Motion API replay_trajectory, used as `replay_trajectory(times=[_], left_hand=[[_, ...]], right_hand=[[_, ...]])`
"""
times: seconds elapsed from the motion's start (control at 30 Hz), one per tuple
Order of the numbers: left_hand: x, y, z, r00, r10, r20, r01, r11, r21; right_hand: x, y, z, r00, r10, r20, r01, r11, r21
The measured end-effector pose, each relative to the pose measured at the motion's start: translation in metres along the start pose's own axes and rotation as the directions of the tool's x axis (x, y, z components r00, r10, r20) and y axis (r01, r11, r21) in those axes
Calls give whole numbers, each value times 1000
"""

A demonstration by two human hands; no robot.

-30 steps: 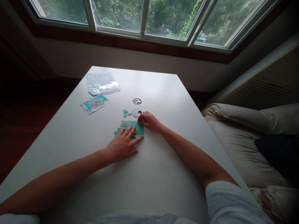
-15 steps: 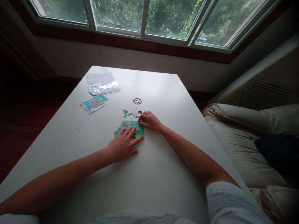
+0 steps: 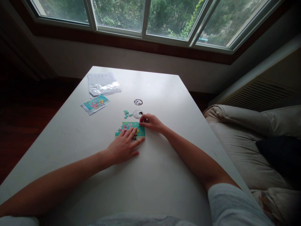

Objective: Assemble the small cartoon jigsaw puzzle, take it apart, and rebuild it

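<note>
A colourful cartoon jigsaw puzzle [image 3: 141, 133], mostly joined, lies on the white table, its left edge uneven. My left hand [image 3: 124, 144] rests flat across its lower part with fingers spread, covering some of the picture. At the upper right corner, my right hand [image 3: 150, 121] is closed in a pinch on a puzzle piece, largely hidden by the fingertips. Several loose green puzzle pieces [image 3: 126, 113] lie just beyond the puzzle's top edge. Beside them is a round silvery disc [image 3: 137, 114] with a dark spot, partly behind my right fingers.
A second round item [image 3: 138, 102] lies farther back. A printed cartoon picture [image 3: 96, 104] and papers in a clear plastic sleeve [image 3: 103, 84] lie at the table's far left. A pale sofa [image 3: 237, 135] stands to the right, and a window [image 3: 143, 18] is ahead.
My right hand's fingers have shifted slightly and curled lower at the puzzle's upper right corner. My left hand and the puzzle have stayed in place.
</note>
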State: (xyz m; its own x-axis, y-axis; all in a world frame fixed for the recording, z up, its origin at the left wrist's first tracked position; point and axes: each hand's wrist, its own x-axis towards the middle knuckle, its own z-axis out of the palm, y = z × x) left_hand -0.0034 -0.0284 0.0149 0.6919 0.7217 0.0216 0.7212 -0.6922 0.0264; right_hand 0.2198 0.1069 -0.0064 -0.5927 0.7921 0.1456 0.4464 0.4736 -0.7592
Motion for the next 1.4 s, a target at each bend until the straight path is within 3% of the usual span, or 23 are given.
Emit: replay_trajectory(times=[0.13,0.4,0.63,0.77,1.03,1.2,1.4], left_hand=[[0,0,-1,1000,1,7,-1,1000,0],[0,2,-3,1000,-9,14,9,1000,9],[0,1,-5,1000,-6,20,6,1000,0],[-1,1,-4,1000,-5,9,5,1000,-5],[0,0,-5,1000,1,7,-1,1000,-9],[0,0,-3,1000,0,4,0,1000,-3],[-2,0,-5,1000,3,-1,-3,1000,-1]], right_hand=[[-1,-2,2,1000,14,17,-15,999,38],[0,-2,11,993,71,-99,-65,996,66],[3,11,0,963,24,-267,-102,954,-282],[5,15,-2,969,-4,-247,-94,918,-385],[21,1,3,977,-103,-187,24,923,-384],[44,-3,15,976,-190,-105,140,922,-362],[77,-11,31,976,-212,-41,176,890,-422]])
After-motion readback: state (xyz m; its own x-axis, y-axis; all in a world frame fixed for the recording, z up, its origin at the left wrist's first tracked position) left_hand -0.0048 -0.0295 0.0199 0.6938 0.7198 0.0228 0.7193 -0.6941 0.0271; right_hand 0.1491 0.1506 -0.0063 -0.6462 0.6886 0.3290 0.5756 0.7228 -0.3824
